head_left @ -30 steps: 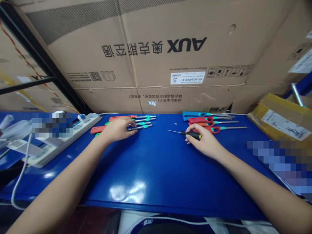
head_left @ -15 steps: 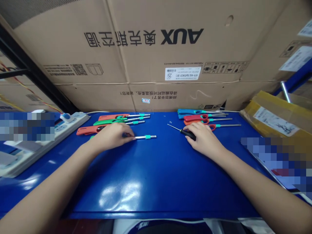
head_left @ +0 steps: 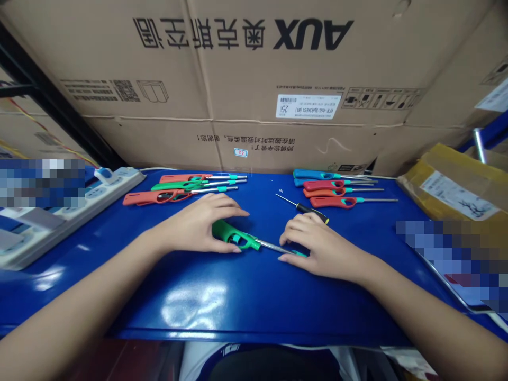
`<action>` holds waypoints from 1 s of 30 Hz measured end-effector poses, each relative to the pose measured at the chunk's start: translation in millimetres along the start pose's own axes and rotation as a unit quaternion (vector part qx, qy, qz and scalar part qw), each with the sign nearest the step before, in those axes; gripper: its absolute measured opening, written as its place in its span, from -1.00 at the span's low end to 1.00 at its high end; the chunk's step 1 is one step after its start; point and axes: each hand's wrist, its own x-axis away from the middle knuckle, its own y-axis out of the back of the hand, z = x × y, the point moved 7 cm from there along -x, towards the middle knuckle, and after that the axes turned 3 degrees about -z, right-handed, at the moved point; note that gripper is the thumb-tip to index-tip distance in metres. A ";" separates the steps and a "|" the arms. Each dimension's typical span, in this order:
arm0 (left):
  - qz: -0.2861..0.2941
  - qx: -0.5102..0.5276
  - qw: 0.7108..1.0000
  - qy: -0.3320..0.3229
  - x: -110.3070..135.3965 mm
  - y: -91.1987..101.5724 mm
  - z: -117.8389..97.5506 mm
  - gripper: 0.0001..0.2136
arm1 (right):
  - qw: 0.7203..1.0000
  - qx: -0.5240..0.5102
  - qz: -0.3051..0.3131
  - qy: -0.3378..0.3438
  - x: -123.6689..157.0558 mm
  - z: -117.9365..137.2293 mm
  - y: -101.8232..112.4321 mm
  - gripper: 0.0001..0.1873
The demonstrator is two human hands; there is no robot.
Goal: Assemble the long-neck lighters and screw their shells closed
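Note:
A green gas lighter (head_left: 238, 238) with a long metal barrel lies slantwise on the blue table between my hands. My left hand (head_left: 198, 222) is open around its handle, thumb on the near side and fingers spread on the far side; the handle's butt end is hidden by the palm. Around the barrel's tip, my right hand (head_left: 313, 243) has its thumb and bent fingers apart, and the teal collar shows between them. Just beyond that hand, a screwdriver (head_left: 313, 212) with a black and yellow handle rests on the table.
Orange and green lighters (head_left: 170, 197) lie in a group at back left; blue, red and orange lighters (head_left: 333, 202) lie at back right. A white power strip (head_left: 115, 193) runs along the left. A yellow-taped box (head_left: 432, 159) stands right. A large cardboard sheet (head_left: 238, 79) walls the back.
The green lighter has come from the left group to the middle. My right hand has let go of the screwdriver and moved nearer, to the lighter's tip. The view has tilted down slightly.

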 end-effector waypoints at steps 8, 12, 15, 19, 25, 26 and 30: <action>0.063 0.055 0.996 0.034 5.9 -4.8 15.0 -0.56 | 0.996 0.025 0.083 -0.029 12.3 -18.7 11.7 -0.92; 0.074 0.109 0.991 0.036 3.1 -15.4 8.0 -0.76 | 0.998 0.016 0.056 -0.013 10.5 -13.4 14.2 -0.69; 0.055 0.135 0.989 0.030 -1.7 -24.1 -0.7 -0.74 | 0.999 0.019 0.039 0.007 5.5 -4.6 6.9 -0.55; 0.010 0.153 0.988 0.026 -6.9 -31.6 -10.6 -0.75 | 0.998 0.036 0.034 0.027 1.7 2.3 0.5 -0.74; -0.028 0.157 0.987 0.034 -9.7 -35.6 -14.8 -0.73 | 1.000 0.011 0.012 0.017 5.2 -3.7 8.8 -0.76; -0.034 0.157 0.986 0.034 -9.8 -35.8 -14.9 -0.72 | 1.000 -0.001 0.010 0.010 5.7 -5.3 9.6 -0.76; -0.050 0.149 0.987 0.035 -8.9 -36.6 -14.3 -0.69 | 0.999 -0.035 0.013 -0.021 6.4 -8.8 8.9 -0.76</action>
